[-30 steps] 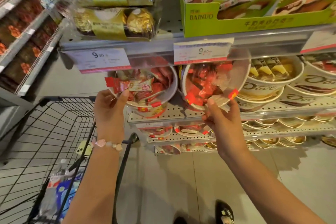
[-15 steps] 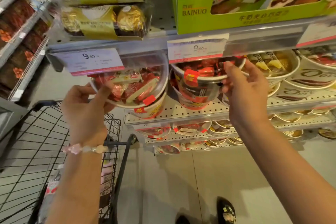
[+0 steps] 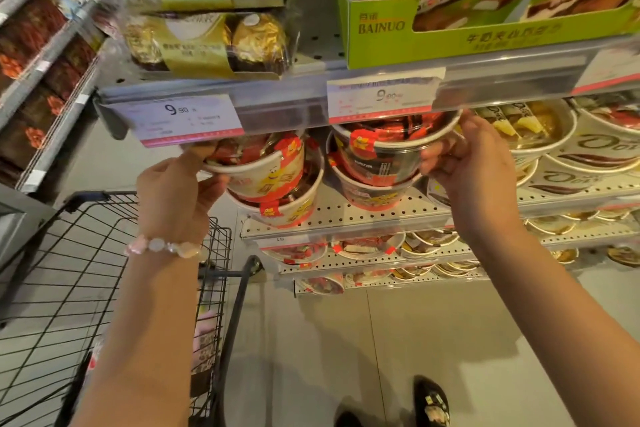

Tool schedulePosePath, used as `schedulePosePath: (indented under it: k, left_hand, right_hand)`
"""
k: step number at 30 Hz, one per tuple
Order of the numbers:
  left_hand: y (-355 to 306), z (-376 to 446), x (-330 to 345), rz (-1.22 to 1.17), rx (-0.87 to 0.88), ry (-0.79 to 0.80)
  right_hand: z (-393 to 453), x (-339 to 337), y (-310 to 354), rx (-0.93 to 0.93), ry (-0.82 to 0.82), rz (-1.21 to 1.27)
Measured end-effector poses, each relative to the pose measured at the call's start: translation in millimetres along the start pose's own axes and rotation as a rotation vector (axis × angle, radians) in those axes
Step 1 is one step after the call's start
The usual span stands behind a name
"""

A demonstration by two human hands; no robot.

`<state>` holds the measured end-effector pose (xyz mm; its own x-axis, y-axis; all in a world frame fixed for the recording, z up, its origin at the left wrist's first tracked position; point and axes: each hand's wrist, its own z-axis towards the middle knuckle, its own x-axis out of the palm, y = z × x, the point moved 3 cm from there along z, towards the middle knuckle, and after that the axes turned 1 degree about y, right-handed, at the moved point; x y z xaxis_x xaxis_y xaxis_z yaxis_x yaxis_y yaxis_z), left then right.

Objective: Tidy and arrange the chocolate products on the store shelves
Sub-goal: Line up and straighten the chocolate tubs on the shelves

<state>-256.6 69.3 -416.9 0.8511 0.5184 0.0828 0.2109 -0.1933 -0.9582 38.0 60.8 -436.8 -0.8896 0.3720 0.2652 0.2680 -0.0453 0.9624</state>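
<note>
Tubs first: two red-and-white chocolate cups up on the perforated shelf (image 3: 346,215), each stacked on a matching cup. I've got my left hand (image 3: 176,191) curled round the left top cup (image 3: 263,170), thumb on its side wall, fingers under the rim; cup is tilted, leaning toward me, resting on the lower left cup (image 3: 287,208). Right hand (image 3: 474,166) grips the right top cup (image 3: 384,152) from its right side, fingers wrapped on the wall just below the rim; that one sits roughly upright on the lower right cup (image 3: 374,194). Both top cups sit right under the price rail, w/ price tags (image 3: 187,116) reading 9.90 just above. Beaded bracelet (image 3: 162,248) on my left wrist.

To the right, touching distance from the right cup: white Dove tubs (image 3: 588,156), stacked. Shelf above holds gold-foil chocolate packs (image 3: 207,42), left, and a green BAINUO box (image 3: 450,28), right. More cups on lower shelves, too small to tell which. Black wire shopping cart (image 3: 69,270) at lower left beside my left arm; black shoes (image 3: 431,402) on grey floor at bottom.
</note>
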Motion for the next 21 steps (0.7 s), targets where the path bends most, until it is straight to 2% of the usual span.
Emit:
schedulePosePath:
  k: [3,6,9,15,18,21]
  left_hand:
    - [7,1,-1,-0.011,0.016,0.049]
    - [14,-4,-1,-0.017,0.117,0.115]
    - [28,-2,-4,-0.130,0.156,0.092]
    - [53,-2,10,0.297,0.383,0.316]
    - [58,10,15,0.429,0.420,0.315]
    - [61,22,10,0.438,0.404,0.266]
  right_hand:
    - [-10,-8,-9,-0.056,0.009,-0.203]
    - [-23,-10,-26,-0.181,-0.022,-0.392]
    - [-25,-2,-45,-0.246,-0.031,-0.533]
    - [-17,23,-61,-0.285,-0.166,-0.545]
    - [-10,28,-63,-0.257,-0.194,-0.545]
    - [-3,26,-65,-0.234,-0.194,-0.516]
